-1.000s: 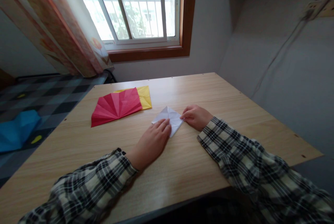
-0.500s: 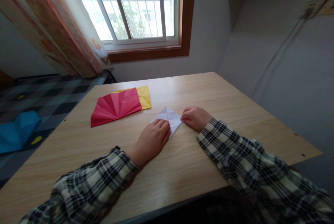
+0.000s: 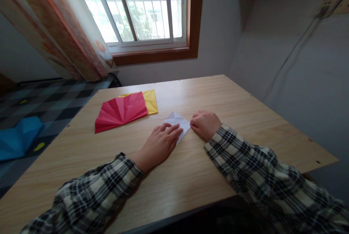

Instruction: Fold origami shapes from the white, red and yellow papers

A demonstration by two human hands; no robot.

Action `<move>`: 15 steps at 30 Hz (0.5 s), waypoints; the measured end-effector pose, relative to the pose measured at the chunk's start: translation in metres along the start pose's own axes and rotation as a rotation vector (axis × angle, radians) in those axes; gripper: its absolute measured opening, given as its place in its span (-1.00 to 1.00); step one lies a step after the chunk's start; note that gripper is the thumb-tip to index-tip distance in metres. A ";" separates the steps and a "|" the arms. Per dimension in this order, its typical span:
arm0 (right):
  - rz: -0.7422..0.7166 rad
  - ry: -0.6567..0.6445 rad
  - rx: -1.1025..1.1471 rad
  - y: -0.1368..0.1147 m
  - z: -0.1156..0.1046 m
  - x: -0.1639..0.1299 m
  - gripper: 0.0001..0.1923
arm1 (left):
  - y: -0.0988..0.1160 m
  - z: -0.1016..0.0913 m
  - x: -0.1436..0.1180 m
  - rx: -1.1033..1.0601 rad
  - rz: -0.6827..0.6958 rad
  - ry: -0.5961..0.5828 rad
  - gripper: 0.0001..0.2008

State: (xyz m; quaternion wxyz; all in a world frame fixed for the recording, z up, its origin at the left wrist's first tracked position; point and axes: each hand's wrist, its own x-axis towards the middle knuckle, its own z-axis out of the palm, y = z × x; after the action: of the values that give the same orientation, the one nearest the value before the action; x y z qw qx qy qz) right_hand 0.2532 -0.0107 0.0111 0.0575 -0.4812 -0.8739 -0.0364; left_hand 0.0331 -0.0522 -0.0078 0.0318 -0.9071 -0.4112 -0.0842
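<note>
A white sheet of folded paper (image 3: 173,117), creased and roughly diamond-shaped, lies on the wooden table between my hands. Over its lower left part rests my left hand (image 3: 162,140), palm down with fingers stretched out, hiding that side. At the paper's right corner, the fingers of my right hand (image 3: 205,124) are pinched together on the tip. To the left, a red pleated paper (image 3: 121,110) partly covers a yellow creased paper (image 3: 151,101); neither hand touches them.
The table (image 3: 218,96) reaches toward a wall below a barred window (image 3: 147,8). At the left, a blue folded paper (image 3: 20,137) lies on a checked cloth (image 3: 62,94) beside a curtain (image 3: 68,27). A cable (image 3: 289,54) hangs down the right wall.
My left hand's fingers have slid slightly right across the white paper and spread a little. My right hand stays at the right corner, barely shifted.
</note>
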 end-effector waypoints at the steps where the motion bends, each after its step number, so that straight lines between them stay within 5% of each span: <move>1: 0.005 -0.010 -0.017 -0.003 -0.001 -0.001 -0.73 | 0.000 0.000 0.000 0.002 0.001 0.004 -0.61; 15: 0.216 -0.051 -0.031 -0.021 -0.005 -0.009 -0.70 | -0.002 0.003 0.000 -0.049 -0.022 0.010 -0.56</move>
State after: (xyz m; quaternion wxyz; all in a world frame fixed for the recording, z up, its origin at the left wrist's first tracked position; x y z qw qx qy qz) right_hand 0.2407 -0.0304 0.0148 0.0314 -0.5744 -0.8174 -0.0315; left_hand 0.0314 -0.0506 -0.0107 0.0104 -0.9026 -0.4189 -0.0990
